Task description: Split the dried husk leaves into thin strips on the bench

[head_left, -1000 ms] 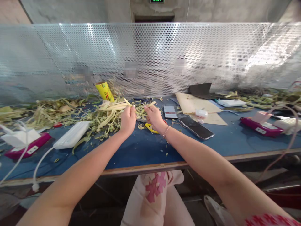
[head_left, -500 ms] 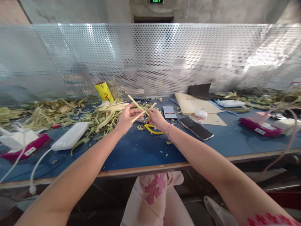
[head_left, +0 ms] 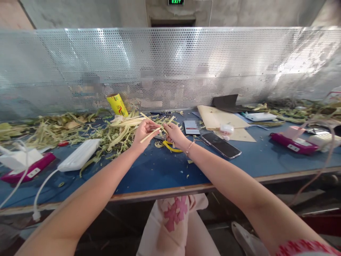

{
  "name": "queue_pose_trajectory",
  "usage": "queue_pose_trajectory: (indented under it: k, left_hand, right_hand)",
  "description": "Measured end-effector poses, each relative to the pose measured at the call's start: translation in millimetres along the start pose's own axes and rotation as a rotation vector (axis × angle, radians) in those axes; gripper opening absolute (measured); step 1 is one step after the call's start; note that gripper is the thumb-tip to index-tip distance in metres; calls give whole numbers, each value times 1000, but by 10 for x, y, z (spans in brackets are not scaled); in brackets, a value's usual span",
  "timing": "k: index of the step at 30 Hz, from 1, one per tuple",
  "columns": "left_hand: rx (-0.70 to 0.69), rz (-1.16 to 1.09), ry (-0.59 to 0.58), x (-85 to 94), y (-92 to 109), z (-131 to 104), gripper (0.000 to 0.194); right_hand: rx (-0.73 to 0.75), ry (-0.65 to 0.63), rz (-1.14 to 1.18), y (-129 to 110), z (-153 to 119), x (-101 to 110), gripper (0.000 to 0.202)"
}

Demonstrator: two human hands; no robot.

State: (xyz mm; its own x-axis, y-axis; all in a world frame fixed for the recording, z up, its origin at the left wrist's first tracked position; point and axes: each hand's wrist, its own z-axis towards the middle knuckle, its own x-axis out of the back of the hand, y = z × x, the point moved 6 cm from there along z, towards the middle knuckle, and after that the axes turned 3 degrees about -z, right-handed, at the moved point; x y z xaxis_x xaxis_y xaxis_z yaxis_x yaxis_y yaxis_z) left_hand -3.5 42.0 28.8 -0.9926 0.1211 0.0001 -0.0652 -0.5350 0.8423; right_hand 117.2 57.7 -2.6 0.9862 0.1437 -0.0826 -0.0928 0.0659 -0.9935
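Pale green plant strips point(head_left: 150, 135) cross between my two hands above the blue table. My left hand point(head_left: 144, 134) is closed on them, with one strip end sticking out below its fingers toward the lower left. My right hand point(head_left: 174, 134), with a bracelet at the wrist, pinches the strips where they cross. Just under my right hand lies a yellow-handled tool point(head_left: 173, 147), partly hidden. A heap of pale and green strips point(head_left: 117, 133) spreads to the left of my left hand.
A yellow tube point(head_left: 117, 105) leans by a perforated metal screen point(head_left: 176, 53). Right of my hands are a small card point(head_left: 191, 127), a phone point(head_left: 221, 145) and beige sheets point(head_left: 218, 117). A white device point(head_left: 79, 155) and magenta power strips point(head_left: 294, 143) lie at the sides.
The long strip end has dropped and now points lower left past my left hand. The upper strip end sticks up less. Both hands have shifted only slightly.
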Motion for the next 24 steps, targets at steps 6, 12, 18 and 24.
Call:
queue_pose_trajectory:
  k: [6,12,18,24]
  left_hand:
    - [68,-153,127,59,-32,11,26]
    - [164,-260,61,7,14,-6,30]
    - [145,-278,-108,-50,108,-27,32]
    - [172,-181,-163,-51,47,-31,31]
  right_hand:
    - [99,-23,-4,-38,-26,-76,17]
    - [101,-22,43,-31,-30,-100,14]
    - [70,-35,81,-69,-71,-113,18]
    - [87,-75,165,-57,-54,-130,17]
